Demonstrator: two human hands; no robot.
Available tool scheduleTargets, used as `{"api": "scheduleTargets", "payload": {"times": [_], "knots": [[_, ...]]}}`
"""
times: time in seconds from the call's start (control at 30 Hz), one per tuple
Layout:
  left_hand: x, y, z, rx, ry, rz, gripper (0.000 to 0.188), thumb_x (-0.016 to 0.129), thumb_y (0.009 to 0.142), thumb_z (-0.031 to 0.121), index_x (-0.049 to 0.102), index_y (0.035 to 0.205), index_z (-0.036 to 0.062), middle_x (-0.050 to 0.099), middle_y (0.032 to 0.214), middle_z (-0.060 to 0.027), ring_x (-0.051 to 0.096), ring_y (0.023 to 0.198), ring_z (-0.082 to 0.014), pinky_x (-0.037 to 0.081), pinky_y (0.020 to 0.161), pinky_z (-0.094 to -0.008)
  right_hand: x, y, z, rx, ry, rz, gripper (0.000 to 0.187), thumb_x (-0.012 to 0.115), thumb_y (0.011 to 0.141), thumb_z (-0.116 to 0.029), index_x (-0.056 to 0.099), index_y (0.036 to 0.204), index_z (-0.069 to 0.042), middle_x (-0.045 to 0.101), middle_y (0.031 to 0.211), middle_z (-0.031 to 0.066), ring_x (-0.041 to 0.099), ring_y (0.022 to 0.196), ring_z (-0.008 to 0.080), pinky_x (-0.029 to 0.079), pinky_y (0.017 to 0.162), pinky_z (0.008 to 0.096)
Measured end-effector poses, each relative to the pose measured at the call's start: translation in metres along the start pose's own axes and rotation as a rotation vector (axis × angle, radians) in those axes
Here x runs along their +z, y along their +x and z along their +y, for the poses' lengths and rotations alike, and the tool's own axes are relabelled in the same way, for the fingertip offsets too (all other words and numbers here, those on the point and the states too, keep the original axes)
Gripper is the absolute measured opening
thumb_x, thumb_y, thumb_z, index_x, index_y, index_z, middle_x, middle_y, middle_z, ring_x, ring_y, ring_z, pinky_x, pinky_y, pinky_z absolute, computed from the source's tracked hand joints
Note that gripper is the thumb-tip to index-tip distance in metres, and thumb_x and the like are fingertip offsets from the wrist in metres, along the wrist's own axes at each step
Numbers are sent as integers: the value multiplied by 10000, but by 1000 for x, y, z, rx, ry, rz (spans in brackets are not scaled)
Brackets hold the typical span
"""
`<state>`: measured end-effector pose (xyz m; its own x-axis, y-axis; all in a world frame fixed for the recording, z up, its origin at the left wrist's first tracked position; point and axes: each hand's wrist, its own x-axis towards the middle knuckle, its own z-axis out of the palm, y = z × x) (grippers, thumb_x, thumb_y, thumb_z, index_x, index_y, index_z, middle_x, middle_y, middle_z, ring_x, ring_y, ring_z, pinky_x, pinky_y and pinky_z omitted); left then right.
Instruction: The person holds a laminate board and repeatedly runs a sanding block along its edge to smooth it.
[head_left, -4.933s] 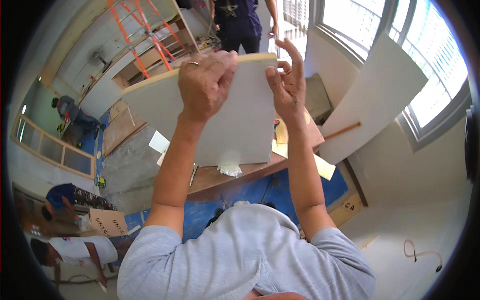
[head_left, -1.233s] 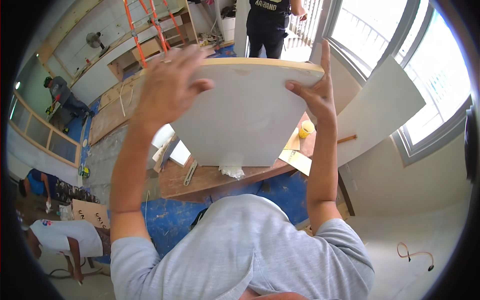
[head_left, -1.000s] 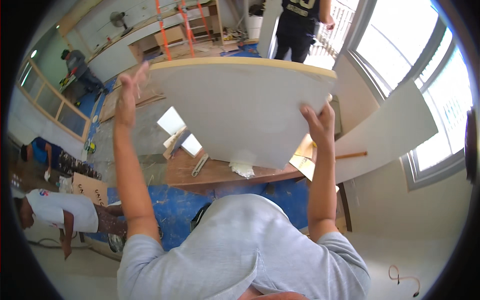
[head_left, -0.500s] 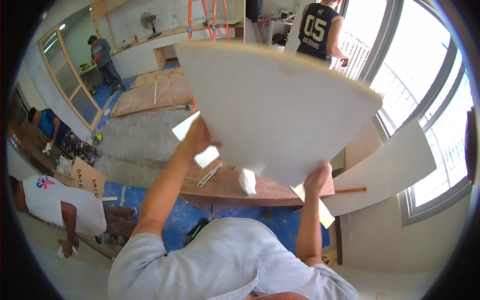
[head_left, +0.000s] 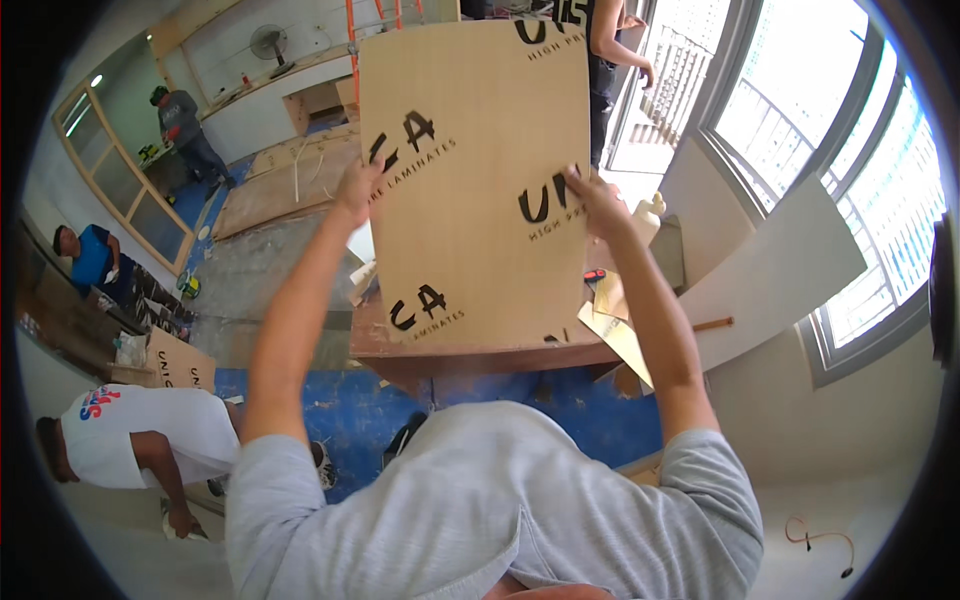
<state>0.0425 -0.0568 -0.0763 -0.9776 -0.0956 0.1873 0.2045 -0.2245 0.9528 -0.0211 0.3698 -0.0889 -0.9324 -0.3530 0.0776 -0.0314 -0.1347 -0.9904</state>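
Observation:
A tan laminate sheet (head_left: 470,240) with dark printing across its face is held up in front of me, its lower end over the brown workbench (head_left: 400,368). My left hand (head_left: 358,192) grips its left edge, fingers curled round it. On the opposite edge, my right hand (head_left: 602,207) holds on a little lower, thumb over the printed face. The sheet hides most of the bench top. Beside my right forearm lie pale yellowish strips (head_left: 618,338) and a small red-and-black tool (head_left: 594,275). A cream bottle (head_left: 652,212) stands just beyond my right hand.
A large white sheet (head_left: 775,275) leans at the right near the windows. Blue covering (head_left: 345,440) lies on the floor. One person (head_left: 150,430) bends at the near left; others work farther left and beyond the sheet. An orange ladder (head_left: 354,70) stands at the back.
The sheet has been turned over: its plain white face showed before, its printed tan face shows now. My hands have moved up and farther apart along its edges, and the right is higher.

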Motion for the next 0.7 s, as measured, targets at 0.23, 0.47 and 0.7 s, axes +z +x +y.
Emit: {"api": "scheduleTargets", "payload": {"times": [0.23,0.47,0.7], "knots": [[11,-39,-31,302,-101,103,647,662,1011,466,540,1404,-33,660,1331,-125,660,1191,-237,543,1002,-380,7,-14,65,-254,115,24,566,691,1025,-398,579,1377,31,685,1204,41,623,1107,120,510,972,300],[17,-53,-58,360,-128,198,736,665,973,569,567,1362,-48,677,1288,-137,679,1162,-258,566,972,-398,3,-14,86,-308,96,70,644,693,997,-507,621,1296,60,717,1124,58,654,1030,121,535,917,305],[-5,-63,-81,355,-103,125,607,702,965,513,628,1244,-21,701,1208,-104,681,1119,-248,549,955,-383,8,-21,120,-336,79,212,644,696,962,-592,697,1116,33,702,965,28,624,891,101,511,783,284]]}}
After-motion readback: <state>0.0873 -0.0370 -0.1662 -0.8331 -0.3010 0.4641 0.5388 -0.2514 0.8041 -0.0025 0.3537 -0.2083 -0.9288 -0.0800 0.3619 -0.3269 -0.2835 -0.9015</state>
